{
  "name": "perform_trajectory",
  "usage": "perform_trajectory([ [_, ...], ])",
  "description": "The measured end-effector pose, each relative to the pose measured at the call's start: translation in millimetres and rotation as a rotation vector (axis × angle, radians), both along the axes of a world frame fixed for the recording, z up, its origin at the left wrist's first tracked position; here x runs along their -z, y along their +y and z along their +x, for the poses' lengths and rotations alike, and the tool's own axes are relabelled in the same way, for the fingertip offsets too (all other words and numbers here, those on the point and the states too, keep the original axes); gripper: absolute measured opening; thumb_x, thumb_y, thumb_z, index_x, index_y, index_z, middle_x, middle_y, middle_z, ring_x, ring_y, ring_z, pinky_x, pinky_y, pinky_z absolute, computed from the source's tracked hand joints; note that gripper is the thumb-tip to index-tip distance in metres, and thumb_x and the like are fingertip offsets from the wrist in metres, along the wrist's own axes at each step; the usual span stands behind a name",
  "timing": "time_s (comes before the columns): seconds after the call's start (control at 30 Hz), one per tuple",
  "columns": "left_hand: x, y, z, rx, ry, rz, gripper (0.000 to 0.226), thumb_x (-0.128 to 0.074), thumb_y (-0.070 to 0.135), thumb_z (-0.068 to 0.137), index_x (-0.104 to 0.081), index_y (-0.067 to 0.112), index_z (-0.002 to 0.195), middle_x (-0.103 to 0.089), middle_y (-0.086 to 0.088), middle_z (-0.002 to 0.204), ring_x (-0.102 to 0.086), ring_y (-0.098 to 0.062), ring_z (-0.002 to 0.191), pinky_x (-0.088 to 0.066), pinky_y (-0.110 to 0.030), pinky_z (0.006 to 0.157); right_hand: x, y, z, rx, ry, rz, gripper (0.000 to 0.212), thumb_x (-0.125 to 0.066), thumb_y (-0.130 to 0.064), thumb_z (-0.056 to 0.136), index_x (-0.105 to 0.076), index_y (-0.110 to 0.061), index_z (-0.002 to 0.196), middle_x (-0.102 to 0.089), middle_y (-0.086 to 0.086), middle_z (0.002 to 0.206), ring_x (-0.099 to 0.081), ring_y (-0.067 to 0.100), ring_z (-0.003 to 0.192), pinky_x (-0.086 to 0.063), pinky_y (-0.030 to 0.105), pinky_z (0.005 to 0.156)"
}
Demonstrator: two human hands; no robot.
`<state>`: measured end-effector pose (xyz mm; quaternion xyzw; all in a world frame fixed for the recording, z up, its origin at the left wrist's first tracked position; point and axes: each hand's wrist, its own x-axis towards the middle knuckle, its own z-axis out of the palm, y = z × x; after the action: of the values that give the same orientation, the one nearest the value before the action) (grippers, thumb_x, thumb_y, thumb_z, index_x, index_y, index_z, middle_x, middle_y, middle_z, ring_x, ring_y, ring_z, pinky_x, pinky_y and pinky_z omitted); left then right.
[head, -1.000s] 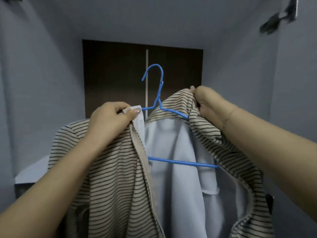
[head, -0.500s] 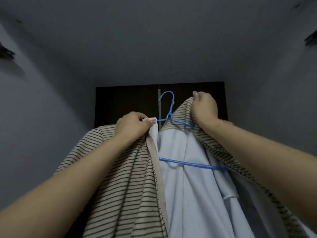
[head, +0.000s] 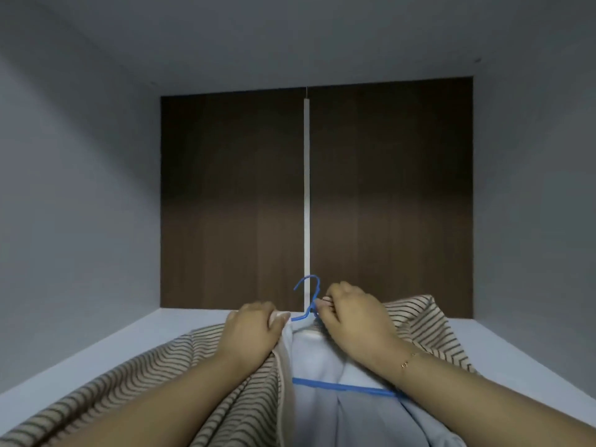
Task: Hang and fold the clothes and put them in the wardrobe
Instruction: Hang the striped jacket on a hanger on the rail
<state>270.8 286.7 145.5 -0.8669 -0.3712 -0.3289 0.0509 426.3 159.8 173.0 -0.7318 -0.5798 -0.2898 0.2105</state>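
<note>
A beige striped jacket [head: 167, 379] with a pale lining [head: 319, 359] hangs on a blue wire hanger [head: 309, 298], low in the head view. My left hand [head: 251, 330] grips the left front edge of the jacket near the collar. My right hand [head: 351, 317] pinches the right collar edge right beside the hanger's neck. The hanger's hook rises between my hands and its bottom bar [head: 348, 387] crosses the lining. The hanger's shoulders are hidden under the cloth.
I look into a wardrobe compartment with grey side walls [head: 80, 204], a grey top [head: 290, 37] and a dark brown back panel [head: 232, 195] split by a pale vertical strip [head: 306, 195]. A pale shelf [head: 516, 356] runs along the bottom.
The view has swung upward, so the jacket and both hands now sit low in the frame. My hands have drawn closer together at the collar. Both grips are kept.
</note>
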Motion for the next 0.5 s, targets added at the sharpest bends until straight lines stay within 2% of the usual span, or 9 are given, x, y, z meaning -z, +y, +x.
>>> perform_trajectory([
  [0.07,1,-3,1,-0.061,0.082,0.047,0.034,-0.033,0.048,0.101,-0.057,0.024,0.108,-0.054,-0.001,0.114,-0.048,-0.021,0.114,-0.034,-0.032,0.089,5,-5,-1,-0.004,-0.010,-0.116,0.051,-0.029,-0.051,0.101,-0.045,-0.015,0.134,-0.048,0.006,0.128,-0.048,0.024,0.119,-0.037,0.035,0.094],
  [0.1,-1,-5,1,-0.089,0.119,0.082,0.038,-0.030,0.047,0.102,-0.055,0.026,0.120,-0.050,-0.002,0.124,-0.044,-0.021,0.120,-0.032,-0.032,0.093,6,-8,-1,-0.017,-0.017,-0.175,0.060,-0.030,-0.052,0.101,-0.032,-0.015,0.147,-0.037,0.010,0.144,-0.038,0.025,0.132,-0.032,0.035,0.105],
  [0.13,-3,-8,-1,-0.105,0.153,0.123,0.042,-0.026,0.047,0.103,-0.048,0.027,0.133,-0.043,-0.003,0.137,-0.037,-0.021,0.130,-0.028,-0.033,0.101,5,-13,-1,-0.032,-0.031,-0.220,0.067,-0.030,-0.053,0.100,-0.017,-0.016,0.155,-0.018,0.011,0.158,-0.023,0.024,0.143,-0.021,0.037,0.114],
  [0.17,-6,-12,-5,-0.101,0.191,0.165,0.048,-0.022,0.045,0.103,-0.037,0.028,0.145,-0.033,-0.003,0.151,-0.028,-0.018,0.139,-0.021,-0.034,0.109,3,-20,-2,-0.037,-0.051,-0.249,0.071,-0.029,-0.054,0.100,-0.004,-0.019,0.157,0.001,0.009,0.163,-0.008,0.021,0.149,-0.010,0.038,0.119],
  [0.2,-9,-17,-7,-0.086,0.230,0.204,0.052,-0.018,0.044,0.104,-0.024,0.028,0.152,-0.020,0.000,0.159,-0.017,-0.015,0.145,-0.012,-0.036,0.116,0,-26,-2,-0.025,-0.074,-0.274,0.072,-0.027,-0.055,0.100,0.003,-0.021,0.156,0.012,0.006,0.163,0.001,0.019,0.150,-0.002,0.039,0.121],
  [0.3,-21,-44,-25,-0.032,0.310,0.314,0.056,-0.014,0.045,0.103,-0.002,0.030,0.155,0.002,0.001,0.164,0.002,-0.014,0.150,0.005,-0.041,0.120,-7,-59,-12,0.042,-0.127,-0.351,0.070,-0.019,-0.058,0.100,0.007,-0.026,0.155,0.016,0.001,0.163,0.010,0.015,0.150,0.004,0.041,0.120],
  [0.4,-32,-85,-54,0.071,0.268,0.349,0.055,-0.018,0.047,0.102,-0.005,0.035,0.154,0.000,0.002,0.164,-0.001,-0.013,0.150,0.003,-0.039,0.119,-10,-106,-38,0.085,-0.079,-0.389,0.069,-0.017,-0.060,0.099,0.003,-0.026,0.156,0.011,0.000,0.164,0.010,0.018,0.150,0.002,0.042,0.120],
  [0.5,-34,-138,-94,0.174,0.196,0.297,0.059,-0.013,0.051,0.096,-0.011,0.038,0.154,-0.006,0.005,0.164,-0.006,-0.011,0.149,-0.003,-0.036,0.119,-8,-159,-82,0.102,0.011,-0.419,0.071,-0.016,-0.061,0.098,0.003,-0.025,0.156,0.010,0.001,0.164,0.010,0.021,0.150,0.003,0.041,0.120],
])
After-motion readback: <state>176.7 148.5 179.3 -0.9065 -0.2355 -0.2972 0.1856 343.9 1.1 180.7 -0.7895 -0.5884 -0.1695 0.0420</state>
